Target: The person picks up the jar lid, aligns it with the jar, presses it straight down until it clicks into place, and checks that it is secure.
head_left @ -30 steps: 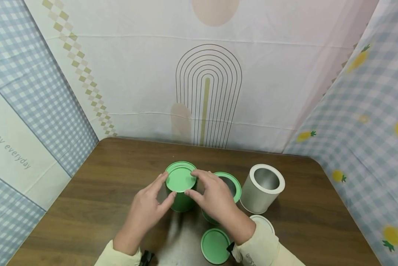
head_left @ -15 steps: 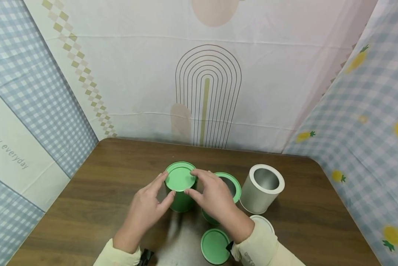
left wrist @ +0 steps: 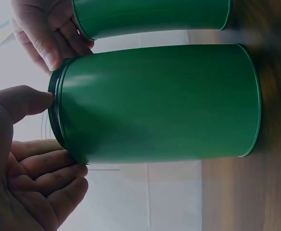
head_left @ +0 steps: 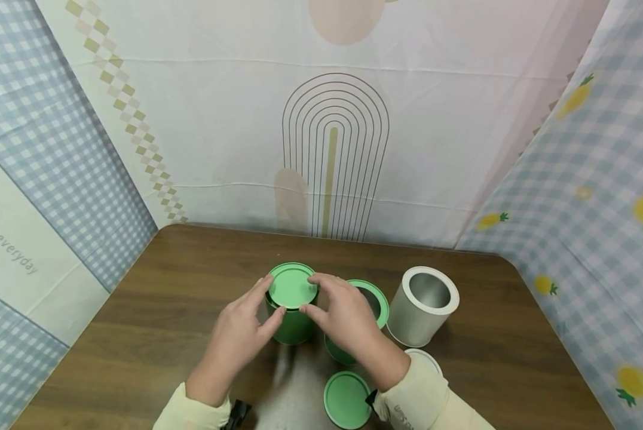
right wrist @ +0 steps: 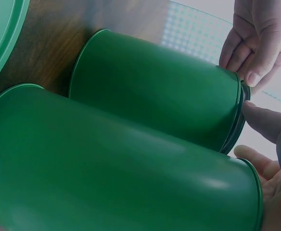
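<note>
Green lid (head_left: 293, 288) between 2 hands (head_left: 239, 328) (head_left: 347, 312)

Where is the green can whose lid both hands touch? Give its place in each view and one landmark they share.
Head: green can, lower half, just left of centre, lid at top.
Left wrist: green can, sideways across the middle, lid at left.
Right wrist: green can, slanting across the upper middle, lid at right.
Shared landmark: second green can, right of it in head, top in left wrist, lower left in right wrist.
</note>
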`<state>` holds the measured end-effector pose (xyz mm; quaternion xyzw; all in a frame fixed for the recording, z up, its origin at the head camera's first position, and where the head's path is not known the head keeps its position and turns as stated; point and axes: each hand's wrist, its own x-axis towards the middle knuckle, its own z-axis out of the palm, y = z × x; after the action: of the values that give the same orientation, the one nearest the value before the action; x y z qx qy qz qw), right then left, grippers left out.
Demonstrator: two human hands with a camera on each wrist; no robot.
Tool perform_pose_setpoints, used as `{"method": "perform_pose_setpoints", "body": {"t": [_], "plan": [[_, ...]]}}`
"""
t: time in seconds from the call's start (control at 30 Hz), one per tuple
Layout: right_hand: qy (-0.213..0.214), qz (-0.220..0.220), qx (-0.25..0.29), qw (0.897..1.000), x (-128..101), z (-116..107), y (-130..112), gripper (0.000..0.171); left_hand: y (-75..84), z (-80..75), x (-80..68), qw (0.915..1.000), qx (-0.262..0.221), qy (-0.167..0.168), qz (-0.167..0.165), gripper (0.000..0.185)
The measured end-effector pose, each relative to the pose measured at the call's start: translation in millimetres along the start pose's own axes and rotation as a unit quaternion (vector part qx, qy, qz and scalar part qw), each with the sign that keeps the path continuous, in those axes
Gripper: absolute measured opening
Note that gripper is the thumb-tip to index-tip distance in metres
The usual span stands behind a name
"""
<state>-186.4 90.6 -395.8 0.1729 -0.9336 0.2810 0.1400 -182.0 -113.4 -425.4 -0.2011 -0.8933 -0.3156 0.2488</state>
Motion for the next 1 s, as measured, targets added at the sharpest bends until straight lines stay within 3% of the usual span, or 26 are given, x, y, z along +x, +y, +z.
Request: {"method": "perform_pose_setpoints", "body": {"t": [0.27, 1.0], "plan": [[-0.003, 0.013, 0.010, 1.000, 3.3, -1.1, -1.2, 0.052, -0.9, 0.0, 4.3, 0.9994, -0.003, -0.029, -0.021, 0.059], [-0.010, 0.008, -0.013, 1.000, 8.6, 5.1, -2.0, 0.050, -6.1, 0.8, 9.0, 0.9981, 0.010, -0.043, -0.044, 0.056]]}}
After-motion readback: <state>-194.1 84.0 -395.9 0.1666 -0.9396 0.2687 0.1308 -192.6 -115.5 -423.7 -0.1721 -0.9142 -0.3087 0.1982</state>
